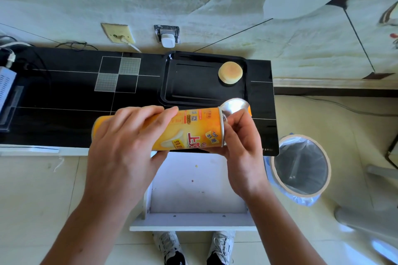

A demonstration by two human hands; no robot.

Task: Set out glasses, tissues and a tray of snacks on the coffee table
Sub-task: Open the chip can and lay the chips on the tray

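Orange cardboard crisp tube (172,130) lies sideways at frame centre, held in the air over the near edge of the glossy black desk (71,97). Left hand (127,140) wraps the tube's body, fingers closed round it. Right hand (241,135) sits at the tube's mouth, thumb and fingers pinched on the silver foil seal (234,106), which is peeled up and curling away from the rim.

Black rectangular plastic tray (193,84) rests on the desk just behind the tube, right of centre, with one round golden pastry (230,71) in its far right corner. White open drawer (196,189) below the hands; bin with clear liner (301,165) at lower right on the floor.

Risk: tube is horizontal with the seal coming off, so crisps could slide out onto the drawer or floor if it tips mouth-down before reaching the tray. A sharp tug on the foil could jerk the tube and scatter contents.

Writing: red Chinese characters on the label, seen upside down, not confidently readable; small QR code near the top; no brand name legible.
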